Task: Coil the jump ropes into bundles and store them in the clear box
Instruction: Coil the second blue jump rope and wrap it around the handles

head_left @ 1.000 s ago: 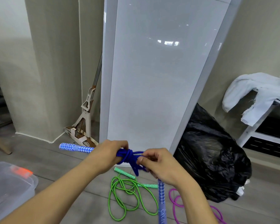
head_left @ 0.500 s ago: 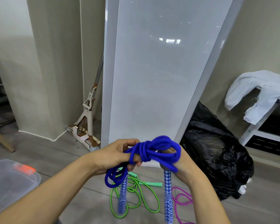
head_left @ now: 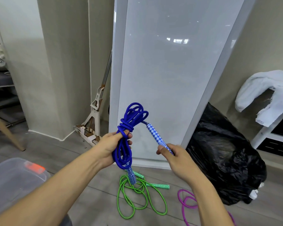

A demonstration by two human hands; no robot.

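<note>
The clear box [head_left: 15,178] with its orange latch is cut off at the lower left edge, and the purple rope [head_left: 186,204] runs behind the right forearm and out of the bottom edge. The floor [head_left: 91,201] is grey wood plank; a tall white panel [head_left: 162,79] leans on the wall, with a mop [head_left: 95,115] to its left and a black bag [head_left: 224,160] to its right. A green rope [head_left: 137,199] lies loose on the floor. The left hand [head_left: 111,147] is closed around the coiled blue rope [head_left: 127,128], held up in front of the panel, one handle hanging below. The right hand [head_left: 175,157] grips the other blue checked handle [head_left: 155,136], fingers wrapped round it.
</note>
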